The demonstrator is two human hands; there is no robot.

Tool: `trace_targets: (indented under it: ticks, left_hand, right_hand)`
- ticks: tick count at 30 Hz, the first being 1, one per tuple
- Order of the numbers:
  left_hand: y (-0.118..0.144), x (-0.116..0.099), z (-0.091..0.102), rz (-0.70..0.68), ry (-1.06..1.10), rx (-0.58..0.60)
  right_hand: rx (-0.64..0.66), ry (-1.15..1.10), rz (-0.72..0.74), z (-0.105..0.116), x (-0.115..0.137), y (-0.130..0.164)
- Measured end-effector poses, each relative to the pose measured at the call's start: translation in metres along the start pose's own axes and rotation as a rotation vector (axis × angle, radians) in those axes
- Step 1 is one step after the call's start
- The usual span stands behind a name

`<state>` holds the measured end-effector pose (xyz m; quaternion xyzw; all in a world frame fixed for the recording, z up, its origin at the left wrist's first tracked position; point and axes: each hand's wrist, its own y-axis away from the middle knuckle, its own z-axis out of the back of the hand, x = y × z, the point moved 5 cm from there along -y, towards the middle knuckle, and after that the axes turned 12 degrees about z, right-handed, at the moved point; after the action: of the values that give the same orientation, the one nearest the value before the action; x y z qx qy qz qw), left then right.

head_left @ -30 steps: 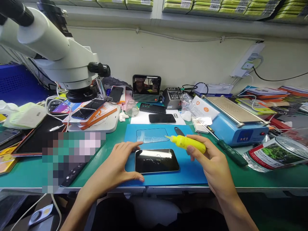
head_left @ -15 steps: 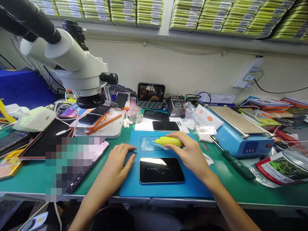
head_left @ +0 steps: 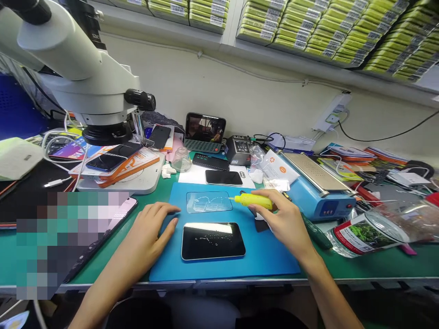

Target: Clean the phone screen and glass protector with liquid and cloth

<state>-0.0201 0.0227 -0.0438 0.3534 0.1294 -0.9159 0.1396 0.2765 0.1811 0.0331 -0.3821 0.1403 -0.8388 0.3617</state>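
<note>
Head camera shows my right hand [head_left: 279, 221] pinching a yellow glue bottle [head_left: 253, 200], nozzle beside the clear glass panel [head_left: 209, 201]. My left hand [head_left: 151, 228] lies open-fingered on the blue mat [head_left: 270, 256], just left of the phone [head_left: 212, 240].

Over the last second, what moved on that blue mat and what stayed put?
The right hand carried the yellow glue bottle from above the dark phone back to the clear glass panel, its nozzle now at the panel's right edge. The left hand slid off the phone's corner and lies flat on the blue mat beside it. The phone and panel stayed in place; the bottle stays gripped.
</note>
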Motion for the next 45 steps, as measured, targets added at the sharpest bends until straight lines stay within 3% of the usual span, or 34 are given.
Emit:
trace_targets:
  ticks: [6, 14, 20, 26, 32, 39, 45]
  left_hand:
    - [0.000, 0.002, -0.003, -0.005, -0.005, -0.009]
    - [-0.001, 0.007, -0.004, -0.010, -0.026, -0.015]
    - [-0.002, 0.008, -0.005, -0.012, -0.051, -0.023]
    - [-0.006, 0.011, -0.005, 0.012, -0.044, -0.021]
    - [-0.024, 0.011, -0.004, 0.062, -0.131, 0.048]
    - [-0.056, -0.019, -0.017, -0.032, -0.307, 0.117]
    - [-0.072, -0.016, -0.021, -0.065, -0.269, 0.157]
  right_hand:
    - [-0.107, -0.161, -0.160, 0.007, -0.014, 0.009]
    - [-0.282, -0.602, -0.400, -0.006, -0.039, 0.024]
    - [-0.423, -0.693, -0.466, 0.015, -0.056, 0.044]
    - [-0.467, -0.558, -0.428, 0.035, -0.073, 0.062]
    - [-0.485, -0.300, -0.346, 0.036, -0.087, 0.070]
    - [-0.531, 0.043, -0.257, 0.041, -0.083, 0.075]
    - [-0.499, 0.170, -0.187, 0.038, -0.071, 0.077]
